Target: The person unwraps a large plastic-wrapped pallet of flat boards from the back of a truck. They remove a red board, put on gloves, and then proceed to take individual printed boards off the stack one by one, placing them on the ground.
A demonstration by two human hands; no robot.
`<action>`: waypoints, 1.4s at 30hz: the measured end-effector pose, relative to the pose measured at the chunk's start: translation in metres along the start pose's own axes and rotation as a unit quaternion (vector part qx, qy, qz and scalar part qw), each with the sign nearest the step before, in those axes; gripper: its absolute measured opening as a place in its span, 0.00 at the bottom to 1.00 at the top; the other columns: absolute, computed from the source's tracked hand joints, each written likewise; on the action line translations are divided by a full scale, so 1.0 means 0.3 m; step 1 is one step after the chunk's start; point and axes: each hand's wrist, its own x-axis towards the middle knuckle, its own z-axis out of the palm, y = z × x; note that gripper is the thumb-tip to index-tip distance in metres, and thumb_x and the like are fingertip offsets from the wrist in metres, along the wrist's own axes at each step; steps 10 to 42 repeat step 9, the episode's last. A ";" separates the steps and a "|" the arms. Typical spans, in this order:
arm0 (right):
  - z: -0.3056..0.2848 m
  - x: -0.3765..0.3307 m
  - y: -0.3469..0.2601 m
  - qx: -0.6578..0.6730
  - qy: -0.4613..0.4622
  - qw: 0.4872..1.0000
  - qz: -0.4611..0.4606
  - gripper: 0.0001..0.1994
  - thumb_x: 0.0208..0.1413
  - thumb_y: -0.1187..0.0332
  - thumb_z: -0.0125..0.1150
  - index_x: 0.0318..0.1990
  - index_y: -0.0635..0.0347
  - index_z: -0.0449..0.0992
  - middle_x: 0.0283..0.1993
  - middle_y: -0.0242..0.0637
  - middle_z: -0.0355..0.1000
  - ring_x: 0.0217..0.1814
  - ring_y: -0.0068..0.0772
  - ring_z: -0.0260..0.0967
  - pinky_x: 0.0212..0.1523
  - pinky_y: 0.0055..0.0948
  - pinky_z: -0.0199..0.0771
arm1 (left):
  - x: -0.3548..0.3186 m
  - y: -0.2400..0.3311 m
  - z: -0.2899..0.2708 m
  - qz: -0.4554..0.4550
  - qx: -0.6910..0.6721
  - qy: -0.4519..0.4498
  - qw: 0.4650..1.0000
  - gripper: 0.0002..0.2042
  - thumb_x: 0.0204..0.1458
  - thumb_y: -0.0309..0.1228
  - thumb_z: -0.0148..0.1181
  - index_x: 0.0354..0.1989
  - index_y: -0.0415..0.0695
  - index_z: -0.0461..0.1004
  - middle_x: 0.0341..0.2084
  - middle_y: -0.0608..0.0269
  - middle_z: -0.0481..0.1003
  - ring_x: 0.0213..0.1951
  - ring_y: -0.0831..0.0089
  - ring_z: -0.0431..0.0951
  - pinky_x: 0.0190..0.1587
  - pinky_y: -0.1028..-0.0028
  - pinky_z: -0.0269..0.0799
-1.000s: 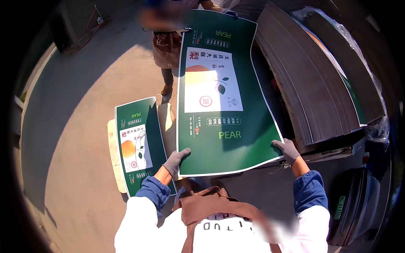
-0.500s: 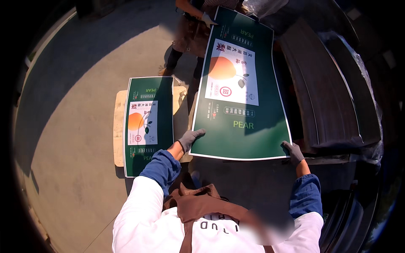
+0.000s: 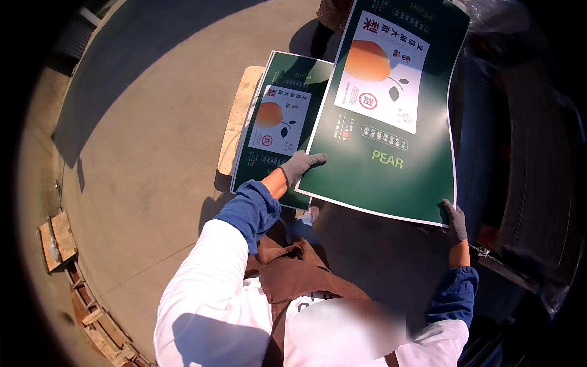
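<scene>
A large green printed sheet, with an orange fruit picture on a white panel, is stretched between my hands. My left hand, in a grey glove, grips its near left corner, thumb on top. At the near right corner my right hand, also gloved in grey, is closed on the edge. The sheet bows slightly, and its far end runs out of the top of the view. Lower down on the left lies a matching green sheet on a pale wooden board. The held sheet hides part of its right side.
Another person's dark-clad leg stands beyond the board. A dark brown stack of sheets with clear plastic wrap rises at the right. Wooden pallet pieces lie along the lower left rim. Concrete floor stretches to the left.
The held sheet has moved left relative to the lying one and now overlaps it in view. The view has turned, and the other person's hand has left it. Both my hands keep their grip.
</scene>
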 end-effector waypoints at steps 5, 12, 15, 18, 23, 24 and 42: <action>0.063 0.040 -0.013 -0.036 0.014 0.999 0.029 0.21 0.57 0.58 0.63 0.49 0.65 0.71 0.35 0.36 0.74 0.30 0.28 0.74 0.28 0.32 0.79 | 0.147 -0.042 -0.112 0.010 0.005 -0.043 0.999 0.17 0.52 0.33 0.66 0.46 0.34 0.76 0.35 0.59 0.80 0.32 0.74 0.81 0.34 0.77 0.78; 0.083 -0.048 -0.068 -0.122 0.004 0.992 0.044 0.22 0.56 0.60 0.66 0.49 0.71 0.73 0.39 0.38 0.76 0.36 0.24 0.74 0.39 0.25 0.75 | 0.058 -0.210 -0.148 0.143 0.082 0.014 0.986 0.38 0.49 0.34 0.67 0.69 0.41 0.57 0.64 0.57 0.64 0.66 0.69 0.61 0.67 0.71 0.54; 0.083 -0.048 -0.068 -0.122 0.004 0.992 0.044 0.22 0.56 0.60 0.66 0.49 0.71 0.73 0.39 0.38 0.76 0.36 0.24 0.74 0.39 0.25 0.75 | 0.058 -0.210 -0.148 0.143 0.082 0.014 0.986 0.38 0.49 0.34 0.67 0.69 0.41 0.57 0.64 0.57 0.64 0.66 0.69 0.61 0.67 0.71 0.54; 0.083 -0.048 -0.068 -0.122 0.004 0.992 0.044 0.22 0.56 0.60 0.66 0.49 0.71 0.73 0.39 0.38 0.76 0.36 0.24 0.74 0.39 0.25 0.75 | 0.058 -0.210 -0.148 0.143 0.082 0.014 0.986 0.38 0.49 0.34 0.67 0.69 0.41 0.57 0.64 0.57 0.64 0.66 0.69 0.61 0.67 0.71 0.54; 0.083 -0.048 -0.068 -0.122 0.004 0.992 0.044 0.22 0.56 0.60 0.66 0.49 0.71 0.73 0.39 0.38 0.76 0.36 0.24 0.74 0.39 0.25 0.75 | 0.058 -0.210 -0.148 0.143 0.082 0.014 0.986 0.38 0.49 0.34 0.67 0.69 0.41 0.57 0.64 0.57 0.64 0.66 0.69 0.61 0.67 0.71 0.54; 0.083 -0.048 -0.068 -0.122 0.004 0.992 0.044 0.22 0.56 0.60 0.66 0.49 0.71 0.73 0.39 0.38 0.76 0.36 0.24 0.74 0.39 0.25 0.75 | 0.058 -0.210 -0.148 0.143 0.082 0.014 0.986 0.38 0.49 0.34 0.67 0.69 0.41 0.57 0.64 0.57 0.64 0.66 0.69 0.61 0.67 0.71 0.54; 0.083 -0.048 -0.068 -0.122 0.004 0.992 0.044 0.22 0.56 0.60 0.66 0.49 0.71 0.73 0.39 0.38 0.76 0.36 0.24 0.74 0.39 0.25 0.75 | 0.058 -0.210 -0.148 0.143 0.082 0.014 0.986 0.38 0.49 0.34 0.67 0.69 0.41 0.57 0.64 0.57 0.64 0.66 0.69 0.61 0.67 0.71 0.54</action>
